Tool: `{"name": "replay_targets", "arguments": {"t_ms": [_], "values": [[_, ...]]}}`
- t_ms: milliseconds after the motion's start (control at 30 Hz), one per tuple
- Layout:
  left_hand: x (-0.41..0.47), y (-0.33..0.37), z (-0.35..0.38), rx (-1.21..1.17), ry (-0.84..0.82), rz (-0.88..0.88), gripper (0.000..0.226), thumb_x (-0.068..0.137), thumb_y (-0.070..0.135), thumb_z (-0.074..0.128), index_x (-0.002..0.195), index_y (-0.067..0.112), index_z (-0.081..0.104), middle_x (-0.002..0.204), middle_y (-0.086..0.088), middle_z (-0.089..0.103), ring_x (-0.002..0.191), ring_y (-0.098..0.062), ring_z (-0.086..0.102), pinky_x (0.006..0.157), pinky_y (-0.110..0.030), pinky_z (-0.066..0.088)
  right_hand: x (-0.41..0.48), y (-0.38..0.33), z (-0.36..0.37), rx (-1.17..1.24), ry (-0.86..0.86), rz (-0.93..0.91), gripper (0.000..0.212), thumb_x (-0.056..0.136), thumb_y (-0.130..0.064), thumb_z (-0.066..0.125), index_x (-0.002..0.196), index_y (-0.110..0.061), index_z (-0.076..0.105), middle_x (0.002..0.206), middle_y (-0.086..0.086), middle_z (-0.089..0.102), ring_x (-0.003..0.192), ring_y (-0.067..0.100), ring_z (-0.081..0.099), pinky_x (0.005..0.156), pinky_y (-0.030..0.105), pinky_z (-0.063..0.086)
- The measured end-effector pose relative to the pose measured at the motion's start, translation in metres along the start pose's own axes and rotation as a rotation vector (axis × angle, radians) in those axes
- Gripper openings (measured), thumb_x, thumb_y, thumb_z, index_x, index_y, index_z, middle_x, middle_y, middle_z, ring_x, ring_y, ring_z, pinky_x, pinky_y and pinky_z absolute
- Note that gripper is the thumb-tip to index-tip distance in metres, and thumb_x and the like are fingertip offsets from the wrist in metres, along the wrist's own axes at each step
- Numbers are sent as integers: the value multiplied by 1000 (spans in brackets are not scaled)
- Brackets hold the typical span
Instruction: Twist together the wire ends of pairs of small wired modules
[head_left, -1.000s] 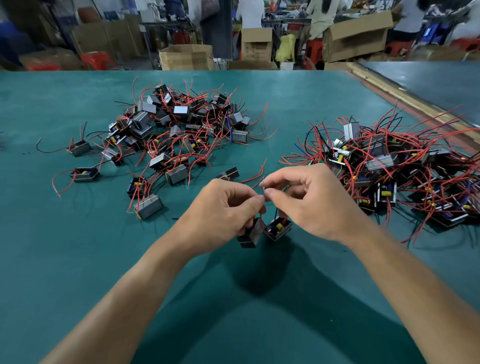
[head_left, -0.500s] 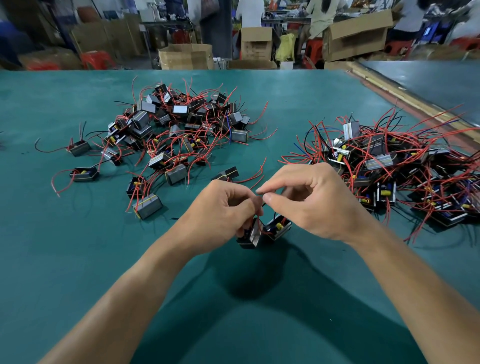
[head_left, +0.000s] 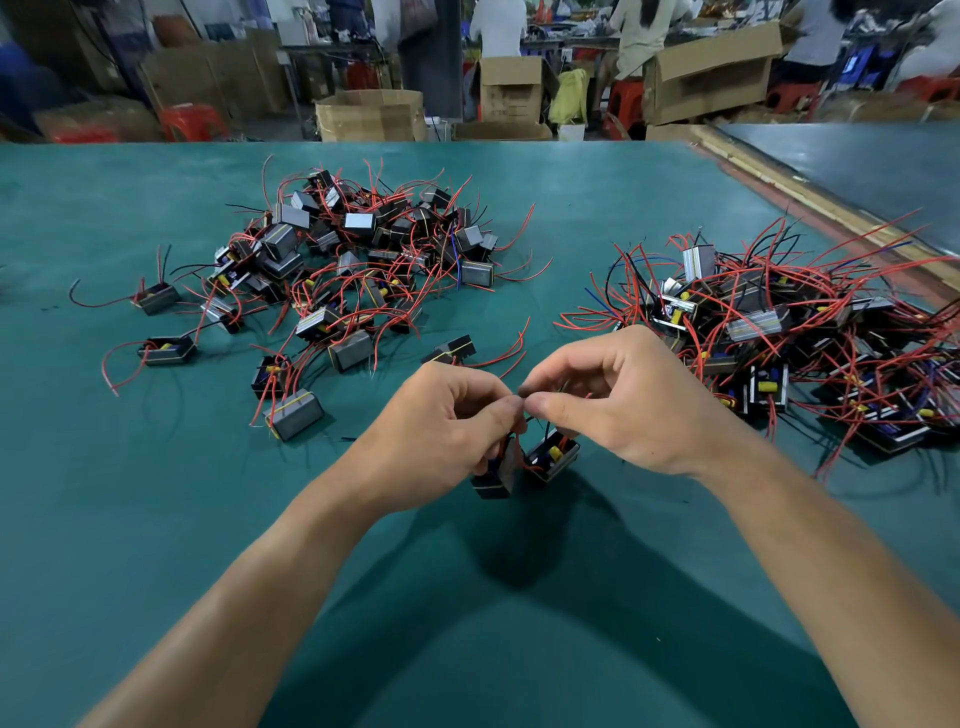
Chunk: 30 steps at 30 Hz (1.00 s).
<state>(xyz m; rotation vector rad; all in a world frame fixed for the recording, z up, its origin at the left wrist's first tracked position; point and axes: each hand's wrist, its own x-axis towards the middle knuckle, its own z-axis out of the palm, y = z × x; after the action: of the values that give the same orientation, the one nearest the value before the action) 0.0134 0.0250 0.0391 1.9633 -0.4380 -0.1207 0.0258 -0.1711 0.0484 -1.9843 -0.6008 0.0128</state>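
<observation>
Two small black modules hang side by side just above the green table (head_left: 156, 519): the left module (head_left: 496, 475) under my left hand (head_left: 441, 421), the right module (head_left: 553, 454) under my right hand (head_left: 623, 400). Their thin red and black wires run up between my fingertips. Thumb and forefinger of both hands pinch the wire ends (head_left: 524, 410) where the hands meet. The wire tips themselves are hidden by my fingers.
A pile of modules with red wires (head_left: 358, 260) lies at the back left, with a few strays (head_left: 166, 349) and one module (head_left: 293, 420) close to my left hand. A bigger tangled pile (head_left: 789, 332) sits at the right. Cardboard boxes (head_left: 371, 114) and people stand beyond the table.
My right fingers have shifted slightly around the pinched wires, thumb sliding against forefinger. The two modules hang a little lower and have turned slightly. Both piles are unchanged.
</observation>
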Motion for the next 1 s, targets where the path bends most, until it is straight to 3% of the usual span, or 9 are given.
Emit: {"name": "replay_targets", "arguments": {"t_ms": [267, 400, 500, 600, 733, 833, 1000], "values": [[1, 0, 0, -35, -44, -17, 28, 99, 8, 54, 73, 1, 64, 50, 3, 51, 46, -12, 49, 50, -19, 41, 0, -2, -3, -70, -30, -24, 17, 84, -6, 76, 79, -23, 75, 67, -14, 69, 59, 0, 58, 58, 15, 47], [1, 0, 1, -72, -34, -60, 31, 101, 10, 50, 73, 8, 63, 51, 2, 48, 45, -13, 49, 49, -18, 41, 0, -1, 7, -209, 144, -139, 15, 79, -6, 79, 78, -21, 77, 74, -8, 62, 54, 8, 50, 56, 13, 36], [2, -1, 3, -71, 1, -70, 31, 101, 10, 51, 73, 8, 63, 50, 2, 49, 44, -13, 48, 48, -19, 42, 0, 1, 11, -248, 188, -146, 14, 80, -10, 76, 76, -23, 76, 60, -10, 56, 49, 8, 45, 53, 13, 33], [1, -1, 3, -43, 11, -54, 30, 100, 9, 53, 74, 6, 67, 49, 3, 50, 45, -14, 48, 50, -25, 43, 0, 3, 10, -186, 133, -63, 10, 82, -15, 69, 75, -22, 74, 53, -7, 60, 46, 10, 48, 50, 19, 37], [-1, 1, 3, 6, -1, -50, 36, 100, 13, 54, 69, 0, 67, 51, 0, 53, 48, -15, 48, 53, -27, 43, -1, 0, 10, -173, 125, -53, 12, 84, -12, 67, 76, -19, 71, 63, -3, 69, 55, 20, 63, 55, 34, 51], [-2, 1, 4, 17, 6, -46, 39, 99, 22, 57, 77, -10, 64, 51, -2, 54, 49, -17, 47, 53, -29, 40, -1, -1, 11, -204, 119, -74, 14, 86, -10, 67, 77, -19, 71, 67, -7, 70, 55, 11, 61, 56, 25, 47], [-2, 2, 5, 33, 3, -43, 32, 99, 19, 56, 73, 6, 68, 52, -2, 56, 49, -17, 47, 52, -31, 40, -2, -3, 11, -207, 147, -101, 10, 83, -13, 66, 76, -16, 72, 64, -6, 70, 55, 10, 62, 57, 21, 48]]}}
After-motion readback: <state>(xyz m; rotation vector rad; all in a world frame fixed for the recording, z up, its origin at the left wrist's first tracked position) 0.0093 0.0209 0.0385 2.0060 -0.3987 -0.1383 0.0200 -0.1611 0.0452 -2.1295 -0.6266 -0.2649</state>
